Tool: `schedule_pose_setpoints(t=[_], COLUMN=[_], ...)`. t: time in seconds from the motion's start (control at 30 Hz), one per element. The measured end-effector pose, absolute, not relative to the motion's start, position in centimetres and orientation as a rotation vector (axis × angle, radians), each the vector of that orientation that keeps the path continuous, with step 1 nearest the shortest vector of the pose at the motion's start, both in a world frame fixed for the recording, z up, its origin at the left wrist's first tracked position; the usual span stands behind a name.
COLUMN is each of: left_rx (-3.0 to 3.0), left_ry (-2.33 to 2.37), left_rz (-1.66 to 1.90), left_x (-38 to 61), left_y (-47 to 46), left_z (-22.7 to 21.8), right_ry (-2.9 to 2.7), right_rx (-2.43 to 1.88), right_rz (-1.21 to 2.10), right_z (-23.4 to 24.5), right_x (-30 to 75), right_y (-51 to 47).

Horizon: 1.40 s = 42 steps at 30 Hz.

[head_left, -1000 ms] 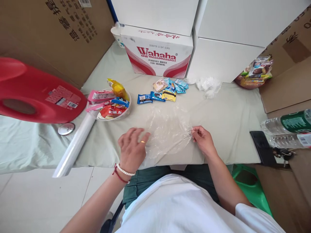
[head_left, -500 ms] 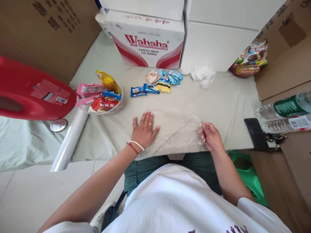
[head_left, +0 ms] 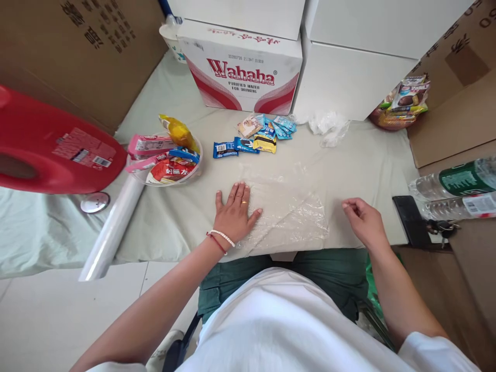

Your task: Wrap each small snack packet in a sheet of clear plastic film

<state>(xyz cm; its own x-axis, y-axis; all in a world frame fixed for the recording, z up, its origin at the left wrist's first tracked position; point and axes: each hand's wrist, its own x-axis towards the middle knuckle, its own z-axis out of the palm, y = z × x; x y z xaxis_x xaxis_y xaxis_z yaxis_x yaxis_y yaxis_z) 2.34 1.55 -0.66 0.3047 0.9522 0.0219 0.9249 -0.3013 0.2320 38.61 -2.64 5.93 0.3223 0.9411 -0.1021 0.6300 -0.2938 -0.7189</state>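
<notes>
- Left hand [head_left: 236,217]: spread wide and flat, palm down, with a ring on one finger and a white bead bracelet with a red cord at the wrist. It presses on the left edge of the sheet and holds nothing.
- Crinkled sheet of clear plastic film [head_left: 290,206]: lies spread on the pale green cloth-covered table [head_left: 368,165], at the near edge directly in front of the person, between the two hands.
- Right hand [head_left: 364,222]: fingers loosely curled, with nothing in its grasp. It is just beside the right edge of the sheet and does not touch it.
- Long roll of clear film [head_left: 112,232]: lies aslant to the left, well apart from the left hand, with its near end overhanging the table edge.
- Clear round bowl [head_left: 196,173]: holds pink, red and yellow snack packets and touches the far end of the roll.
- Loose pile of small blue and yellow snack packets [head_left: 251,140]: lies beyond the sheet.
- Crumpled wad of clear plastic [head_left: 329,126]: lies to the right of the pile.
- White and red "Wahaha" carton [head_left: 244,77]: stands behind the pile.
- Large red plastic jug [head_left: 50,155]: lies on its side at far left, with a round metal lid [head_left: 95,202] near it.
- Black phone [head_left: 411,219]: lies flat at the right, beside two clear water bottles [head_left: 457,181].
</notes>
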Motion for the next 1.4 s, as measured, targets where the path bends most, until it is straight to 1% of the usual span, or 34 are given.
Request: schedule_pose_setpoints(t=[0.07, 0.17, 0.2, 0.27, 0.37, 0.47, 0.57, 0.67, 0.8, 0.97, 1.1, 1.23, 1.33, 1.4], left_rx=[2.394, 2.395, 2.392, 2.384, 2.382, 2.380, 2.384, 2.394, 2.389, 2.365, 2.344, 2.322, 2.315, 2.315], left_ry=[1.740, 1.756, 1.762, 1.767, 1.757, 1.753, 1.747, 1.735, 1.724, 1.714, 1.701, 1.689, 1.681, 1.682], left_rz=[0.234, 0.233, 0.232, 0.233, 0.253, 0.281, 0.295, 0.300, 0.322, 0.340, 0.340, 0.351, 0.354, 0.354], left_x=[2.3, 2.3, 2.3, 2.3, 2.3, 2.3, 2.3, 2.2, 2.2, 2.1, 2.0, 1.9, 1.9, 1.9], left_y=[1.6, 1.6, 1.6, 1.5, 1.5, 1.5, 1.4, 1.4, 1.3, 1.2, 1.3, 1.3, 1.3, 1.3], left_z=[-0.6, -0.6, -0.6, -0.6, -0.7, -0.7, -0.8, -0.8, -0.9, -0.8, -0.5, -0.3, -0.2, -0.2], right_ry=[-1.625, -2.104, -2.229, -2.378, -2.363, -2.263, -2.166, -2.131, -2.401, -2.665, -2.780, -2.731, -2.675, -2.741], right_rx=[-1.869, -1.540, -1.496, -1.555, -1.811, -1.920, -1.841, -1.730, -1.576, -1.403, -1.413, -1.438, -1.399, -1.328], right_rz=[0.565, 0.535, 0.511, 0.440, 0.315, 0.252, 0.169, 0.116, 0.220, 0.113, 0.190, 0.297, 0.288, 0.278], right_z=[6.4, 5.6, 4.8, 3.0, 0.6, 0.1, 1.6, 3.9, 5.8, 4.5, 3.3, 4.3, 5.6, 6.1], right_x=[36.1, 31.4, 30.2, 29.2, 30.7, 33.3, 34.1, 32.0, 25.8, 18.4, 16.9, 17.4, 16.3, 14.6], right_y=[-0.5, 3.1, 4.1, 5.8, 7.2, 7.7, 8.4, 10.5, 15.5, 22.3, 25.8, 26.9, 26.5, 25.7])
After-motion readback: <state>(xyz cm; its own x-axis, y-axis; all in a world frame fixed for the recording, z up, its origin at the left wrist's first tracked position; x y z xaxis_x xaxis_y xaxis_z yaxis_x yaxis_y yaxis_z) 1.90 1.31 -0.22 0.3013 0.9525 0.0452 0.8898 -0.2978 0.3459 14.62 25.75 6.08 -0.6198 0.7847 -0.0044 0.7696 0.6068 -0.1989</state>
